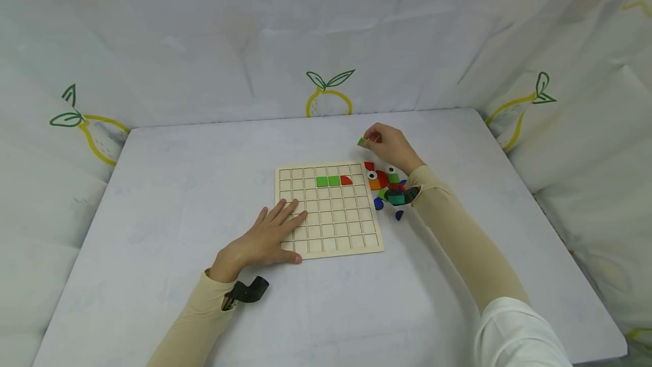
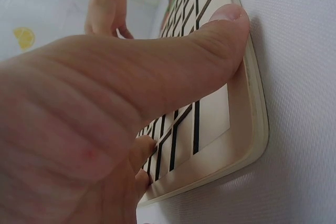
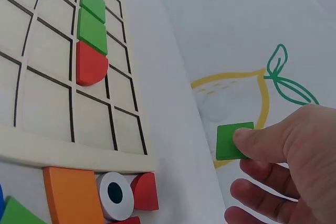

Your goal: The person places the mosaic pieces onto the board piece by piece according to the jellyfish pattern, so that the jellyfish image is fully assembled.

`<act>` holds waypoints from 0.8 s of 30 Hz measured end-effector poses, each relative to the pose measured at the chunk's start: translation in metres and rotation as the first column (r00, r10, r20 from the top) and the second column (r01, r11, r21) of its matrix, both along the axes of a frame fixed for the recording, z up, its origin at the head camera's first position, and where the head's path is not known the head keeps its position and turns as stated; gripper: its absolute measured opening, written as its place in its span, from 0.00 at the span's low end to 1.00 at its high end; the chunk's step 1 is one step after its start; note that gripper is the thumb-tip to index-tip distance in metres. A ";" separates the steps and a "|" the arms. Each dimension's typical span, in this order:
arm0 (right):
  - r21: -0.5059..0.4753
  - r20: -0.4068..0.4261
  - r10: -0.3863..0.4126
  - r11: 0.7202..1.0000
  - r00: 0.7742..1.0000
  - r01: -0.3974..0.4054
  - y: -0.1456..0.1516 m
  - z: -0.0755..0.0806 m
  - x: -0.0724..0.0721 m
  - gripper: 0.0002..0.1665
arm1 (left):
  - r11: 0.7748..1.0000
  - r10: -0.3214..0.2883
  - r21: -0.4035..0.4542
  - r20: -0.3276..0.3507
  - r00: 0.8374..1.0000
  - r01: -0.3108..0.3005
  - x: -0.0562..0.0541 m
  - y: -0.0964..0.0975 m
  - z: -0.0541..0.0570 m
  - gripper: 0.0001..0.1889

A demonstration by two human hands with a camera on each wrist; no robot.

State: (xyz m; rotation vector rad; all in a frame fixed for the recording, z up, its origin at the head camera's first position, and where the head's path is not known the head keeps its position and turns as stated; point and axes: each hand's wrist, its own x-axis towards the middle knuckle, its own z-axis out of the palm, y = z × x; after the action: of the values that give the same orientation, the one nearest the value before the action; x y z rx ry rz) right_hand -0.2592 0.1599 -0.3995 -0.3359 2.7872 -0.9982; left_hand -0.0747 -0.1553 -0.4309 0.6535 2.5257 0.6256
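Observation:
A light wooden grid board (image 1: 326, 231) lies on the table. Two green square tiles (image 1: 327, 181) and a red quarter-circle tile (image 1: 346, 180) sit side by side in its upper rows. My left hand (image 1: 270, 235) rests on the board's lower left corner with fingers spread; its thumb (image 2: 226, 30) lies along the near edge. Beyond the board's far right corner, my right hand (image 1: 389, 145) pinches a green square tile (image 3: 231, 141) between thumb and fingers, raised above the table.
Loose pieces lie in a cluster along the board's right side, partly hidden under the right wrist: an orange square (image 3: 73, 195), white eye discs (image 3: 115, 195), a red piece (image 3: 145, 191) and blue pieces (image 1: 378, 204). A printed cloth wall (image 1: 229, 61) stands behind the table.

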 end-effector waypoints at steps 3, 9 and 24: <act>-0.017 0.018 0.005 1.000 1.000 -0.004 -0.004 0.002 0.000 0.15 | 1.000 -0.002 0.005 0.001 1.000 0.002 0.000 0.000 0.000 0.51; -0.043 0.038 0.012 0.999 0.999 -0.010 -0.009 0.006 0.002 0.15 | 1.000 -0.004 0.001 0.000 1.000 0.004 0.000 0.000 0.000 0.51; -0.098 0.091 0.038 0.995 0.995 -0.029 -0.026 0.006 0.003 0.15 | 1.000 -0.004 -0.003 0.001 1.000 0.004 -0.001 0.000 0.000 0.51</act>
State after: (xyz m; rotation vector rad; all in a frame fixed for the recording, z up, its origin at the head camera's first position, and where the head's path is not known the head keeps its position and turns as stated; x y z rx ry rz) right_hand -0.2565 0.1339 -0.3939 -0.3384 2.6486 -1.1134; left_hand -0.0753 -0.1554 -0.4305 0.6563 2.5234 0.6204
